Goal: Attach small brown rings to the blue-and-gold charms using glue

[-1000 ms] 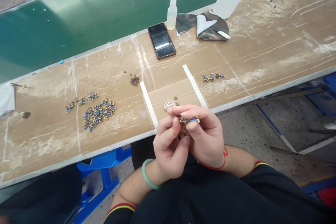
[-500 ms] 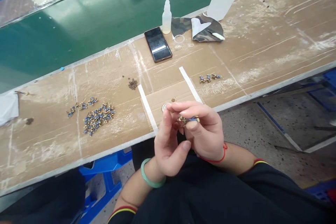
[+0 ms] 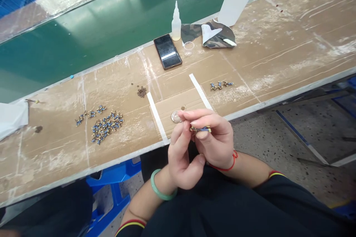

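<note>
Your right hand (image 3: 218,142) pinches the figurine (image 3: 204,129), long axis left-right; your left hand (image 3: 182,168) adjoins its left end, hold indeterminate.

Dark sleeves (image 3: 294,192), red-yellow trim (image 3: 276,173), green bangle (image 3: 154,189), red cord bracelet (image 3: 233,163)

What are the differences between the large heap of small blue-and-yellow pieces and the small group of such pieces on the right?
The large heap has many pieces crowded together; the small group has only about three, in a short row. The large heap lies left of the left white strip, the small group right of the right white strip. Both rest on the brown work surface.
</note>
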Tool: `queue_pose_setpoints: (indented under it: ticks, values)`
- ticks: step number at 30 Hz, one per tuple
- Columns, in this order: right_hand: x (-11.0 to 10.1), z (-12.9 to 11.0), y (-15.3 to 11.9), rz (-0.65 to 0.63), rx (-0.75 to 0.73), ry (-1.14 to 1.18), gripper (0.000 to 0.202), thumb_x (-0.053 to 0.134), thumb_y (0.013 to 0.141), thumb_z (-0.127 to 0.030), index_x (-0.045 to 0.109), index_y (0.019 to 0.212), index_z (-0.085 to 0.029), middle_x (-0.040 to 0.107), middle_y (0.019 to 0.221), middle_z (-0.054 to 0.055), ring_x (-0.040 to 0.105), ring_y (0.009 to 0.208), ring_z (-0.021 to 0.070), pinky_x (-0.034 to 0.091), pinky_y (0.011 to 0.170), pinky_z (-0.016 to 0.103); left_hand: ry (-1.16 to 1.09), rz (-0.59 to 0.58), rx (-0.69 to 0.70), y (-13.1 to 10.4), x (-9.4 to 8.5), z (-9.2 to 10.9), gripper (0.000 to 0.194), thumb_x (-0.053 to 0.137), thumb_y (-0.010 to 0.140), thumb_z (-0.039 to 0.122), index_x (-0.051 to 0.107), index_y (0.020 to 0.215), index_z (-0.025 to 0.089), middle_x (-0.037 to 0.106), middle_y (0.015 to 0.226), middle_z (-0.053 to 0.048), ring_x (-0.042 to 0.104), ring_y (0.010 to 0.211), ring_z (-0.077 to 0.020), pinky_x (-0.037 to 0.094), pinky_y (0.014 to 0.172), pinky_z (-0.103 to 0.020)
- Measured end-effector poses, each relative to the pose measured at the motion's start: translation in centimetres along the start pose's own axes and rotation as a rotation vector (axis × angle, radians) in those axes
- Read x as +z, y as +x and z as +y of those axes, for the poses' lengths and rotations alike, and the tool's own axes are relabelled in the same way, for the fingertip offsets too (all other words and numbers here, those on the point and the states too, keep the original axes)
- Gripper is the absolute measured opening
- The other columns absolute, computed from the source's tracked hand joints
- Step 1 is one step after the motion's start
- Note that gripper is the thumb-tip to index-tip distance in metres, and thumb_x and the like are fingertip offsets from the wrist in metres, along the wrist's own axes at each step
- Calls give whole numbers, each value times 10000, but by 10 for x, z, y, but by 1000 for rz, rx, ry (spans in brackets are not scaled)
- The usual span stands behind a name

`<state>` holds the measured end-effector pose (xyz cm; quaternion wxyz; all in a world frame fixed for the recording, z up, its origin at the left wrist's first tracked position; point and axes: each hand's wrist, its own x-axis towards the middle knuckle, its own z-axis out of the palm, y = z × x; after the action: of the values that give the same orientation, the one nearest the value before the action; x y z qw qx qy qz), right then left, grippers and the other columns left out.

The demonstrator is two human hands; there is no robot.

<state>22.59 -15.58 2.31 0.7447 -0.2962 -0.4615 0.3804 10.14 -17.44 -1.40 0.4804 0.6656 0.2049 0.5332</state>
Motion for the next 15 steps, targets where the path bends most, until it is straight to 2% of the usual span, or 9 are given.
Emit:
queue_pose_setpoints:
  ticks: [3,6,9,11,12,14,15]
  values:
    - [0,4,-2,15,-2,-17,110,772,1068,-425,853,1125,-377,884,1212,8,870,1149,248,745,1005,466,51,8,51,3,-2,-3,859,664,1034,203,357,1794,459,458,1844,55,300,1776,-320,309,1475,-468]
    - [-1,8,-4,24,4,3,107,770,1070,-407,849,1140,-392,875,1201,-2,860,1174,249,733,1040,479,63,6,60,5,-3,-7,830,660,1043,224,375,1793,435,522,1800,-5,387,1742,-344,372,1451,-487]
    - [-7,13,-7,39,10,-66,140,744,1083,-380,841,1184,-387,858,1248,12,832,1232,255,696,1098,499,65,-65,39,6,-2,-10,865,653,1043,249,304,1823,381,426,1859,-55,368,1748,-367,425,1413,-526]
    - [-20,14,-10,59,23,-212,140,745,1069,-406,843,1160,-365,841,1263,38,797,1276,288,657,1143,542,45,-108,10,5,0,-11,938,654,1036,266,193,1846,368,322,1909,-77,399,1724,-375,567,1274,-498]
    - [-30,14,-11,64,35,-306,138,757,1052,-420,844,1139,-356,831,1264,52,776,1291,309,632,1163,566,31,-108,-5,5,-1,-10,976,656,1036,274,129,1852,373,307,1913,-91,480,1664,-364,634,1151,-452]
    - [-58,13,-11,45,74,-511,153,783,1017,-425,846,1133,-348,804,1275,79,732,1300,348,576,1190,599,41,-71,-25,4,-6,-6,994,647,1051,287,65,1852,379,408,1860,-127,669,1418,-296,658,914,-356]
    - [-75,13,-9,21,112,-616,182,787,1007,-421,844,1162,-343,791,1277,94,714,1292,362,550,1194,606,84,-37,-25,3,-11,-3,955,638,1064,292,103,1851,371,514,1787,-139,718,1267,-254,638,848,-331]
